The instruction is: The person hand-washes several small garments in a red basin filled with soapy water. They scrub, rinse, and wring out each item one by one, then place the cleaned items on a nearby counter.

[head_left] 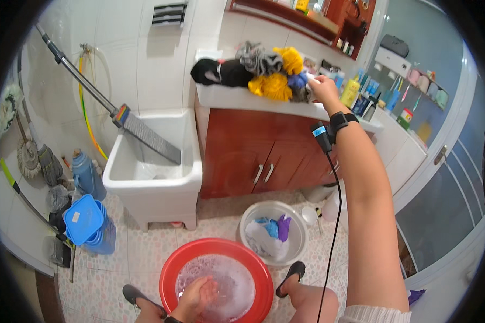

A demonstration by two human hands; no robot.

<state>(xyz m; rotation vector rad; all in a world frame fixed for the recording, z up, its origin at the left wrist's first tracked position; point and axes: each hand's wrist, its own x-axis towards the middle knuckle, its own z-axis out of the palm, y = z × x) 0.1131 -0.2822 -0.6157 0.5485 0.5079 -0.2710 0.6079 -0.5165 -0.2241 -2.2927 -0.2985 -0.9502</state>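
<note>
Reaching up with our right hand (324,88) toward the upper middle of the frame, we touch the pile of clothes (258,70) on the white desk (226,97); whether the fingers are closed on cloth we cannot tell. Our left hand (199,295) rests in the red basin (216,280) at the bottom centre, fingers loosely curled in soapy water, gripping nothing we can see. We judge that tugging one piece could drag the whole heap off the edge onto the wet floor, and that the wrist cable (334,215) might snag. Just right of the red basin, the clear basin (273,232) holds white, blue and purple cloths. At left, the white tub sink (153,183) holds a flat mop head (148,137).
</note>
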